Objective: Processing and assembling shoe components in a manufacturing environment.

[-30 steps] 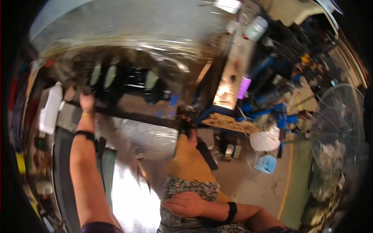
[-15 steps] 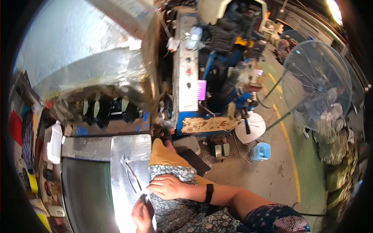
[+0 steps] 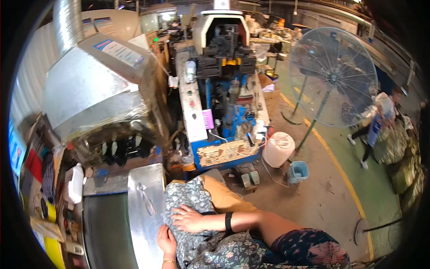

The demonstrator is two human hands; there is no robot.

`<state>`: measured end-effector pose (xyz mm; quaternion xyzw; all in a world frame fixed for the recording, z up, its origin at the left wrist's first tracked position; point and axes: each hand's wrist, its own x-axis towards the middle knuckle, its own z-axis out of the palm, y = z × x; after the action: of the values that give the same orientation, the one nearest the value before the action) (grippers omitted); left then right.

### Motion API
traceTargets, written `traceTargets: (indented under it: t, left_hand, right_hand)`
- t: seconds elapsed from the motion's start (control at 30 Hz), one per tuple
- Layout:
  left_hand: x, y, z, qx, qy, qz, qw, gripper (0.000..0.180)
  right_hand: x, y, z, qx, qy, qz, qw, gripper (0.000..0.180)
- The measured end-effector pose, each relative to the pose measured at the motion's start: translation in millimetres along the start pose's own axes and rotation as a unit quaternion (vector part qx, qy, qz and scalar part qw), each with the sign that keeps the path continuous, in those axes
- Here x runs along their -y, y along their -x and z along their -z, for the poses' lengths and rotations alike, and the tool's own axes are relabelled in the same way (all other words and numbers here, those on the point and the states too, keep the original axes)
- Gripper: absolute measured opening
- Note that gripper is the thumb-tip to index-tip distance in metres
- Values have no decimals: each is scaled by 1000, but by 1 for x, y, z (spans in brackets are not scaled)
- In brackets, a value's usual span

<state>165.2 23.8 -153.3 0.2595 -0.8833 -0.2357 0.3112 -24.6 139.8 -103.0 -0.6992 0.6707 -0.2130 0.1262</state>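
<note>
Your right hand (image 3: pixel 190 219) lies flat and palm down on the floral cloth (image 3: pixel 188 201) over your lap, fingers spread wide and pointing left toward the steel counter (image 3: pixel 145 197). It grips nothing; it only presses on the cloth. The forearm runs in from the right of the cloth, nearly level, with a black wristband (image 3: pixel 228 221) just behind the wrist.

Your left hand (image 3: pixel 167 240) comes up from the lower edge, just below the right hand and touching the cloth's left border where it meets the counter. Its fingers are curled loosely at that border; you cannot tell whether they pinch the cloth. A thin gold bracelet (image 3: pixel 169 261) sits on that wrist.

The cloth drapes from the counter's right edge down across your knees, with tan fabric (image 3: pixel 224 199) showing just right of it. Beyond the counter, a row of black shoes (image 3: pixel 121 150) stands under a steel hood (image 3: pixel 94 85). A white bottle (image 3: pixel 75 183) stands left of the counter. Well to the right of the cloth are a blue machine (image 3: pixel 224 107), a white jug (image 3: pixel 278 149), a small blue bin (image 3: pixel 298 171) and a large standing fan (image 3: pixel 333 76).
</note>
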Motion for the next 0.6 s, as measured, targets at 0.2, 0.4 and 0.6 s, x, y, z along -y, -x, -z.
traceTargets:
  t: [0.2, 0.4, 0.6]
  left_hand:
    - [-4, 1, -1, -19, -24, -10, 999, 21]
    - [-9, 0, 2, 0, -17, 9, 1000, 23]
    - [-11, 0, 1, 11, -35, 24, 999, 26]
  right_hand:
    - [22, -3, -1, 172, 88, -73, 978, 47]
    - [77, 12, 0, 243, 193, -21, 950, 58]
    - [71, 19, 2, 238, 176, 45, 954, 45]
